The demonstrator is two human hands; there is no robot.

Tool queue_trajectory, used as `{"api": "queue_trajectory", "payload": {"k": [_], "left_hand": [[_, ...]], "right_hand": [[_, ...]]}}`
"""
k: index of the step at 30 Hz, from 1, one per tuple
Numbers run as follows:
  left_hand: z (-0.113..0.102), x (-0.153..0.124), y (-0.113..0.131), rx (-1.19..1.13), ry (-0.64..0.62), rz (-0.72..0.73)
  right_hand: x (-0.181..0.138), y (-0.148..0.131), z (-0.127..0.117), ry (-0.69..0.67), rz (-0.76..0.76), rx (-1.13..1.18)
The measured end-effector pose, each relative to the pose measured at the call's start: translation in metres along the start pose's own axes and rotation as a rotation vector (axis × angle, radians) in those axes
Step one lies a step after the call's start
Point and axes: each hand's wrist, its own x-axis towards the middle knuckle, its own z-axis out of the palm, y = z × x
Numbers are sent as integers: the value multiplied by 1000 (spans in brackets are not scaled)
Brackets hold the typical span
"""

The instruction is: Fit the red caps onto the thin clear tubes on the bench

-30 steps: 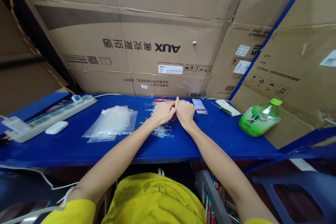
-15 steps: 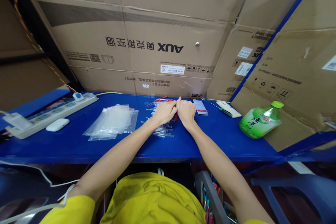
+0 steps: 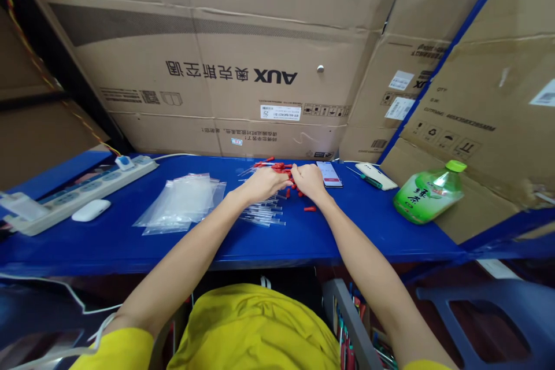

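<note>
My left hand (image 3: pixel 262 184) is closed over the pile at the middle of the blue table, its fingers curled. Close on its right, my right hand (image 3: pixel 309 180) is also closed, its fingertips turned inward among small red pieces. What either hand grips is hidden by the fingers. Thin clear tubes (image 3: pixel 263 215) lie loose under and in front of my left hand. Several small red pieces (image 3: pixel 295 187) are scattered between the hands, and a single red piece (image 3: pixel 310 208) lies nearer the front edge.
Clear plastic bags (image 3: pixel 184 199) are stacked at left, near a white case (image 3: pixel 91 210) and a power strip (image 3: pixel 106 185). To the right are a phone (image 3: pixel 329 174), a green-handled screwdriver (image 3: pixel 368 179), a cream-coloured object (image 3: pixel 378 175) and a green drink bottle (image 3: pixel 427 193). Cardboard (image 3: pixel 234 92) walls the back.
My hands have drawn slightly apart, having been nearly touching. More red pieces now show between them, and one lies on the table in front of my right hand. The camera view has shifted slightly.
</note>
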Motion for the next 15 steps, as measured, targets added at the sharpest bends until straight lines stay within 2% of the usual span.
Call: {"api": "queue_trajectory", "payload": {"k": [3, 6, 9, 12, 15], "left_hand": [[-7, -3, 4, -269, -19, 28], [-8, -4, 12, -561, -11, -46], [-5, -2, 16, -756, 25, -114], [-3, 0, 14, -697, 125, -134], [-2, 3, 12, -411, 220, -152]], "right_hand": [[-1, 3, 4, -2, -59, 266], [1, 1, 12, 12, -65, 569], [4, -5, 20, 26, -62, 733], [5, -9, 17, 142, 12, 604], [2, -10, 7, 335, 95, 265]]}}
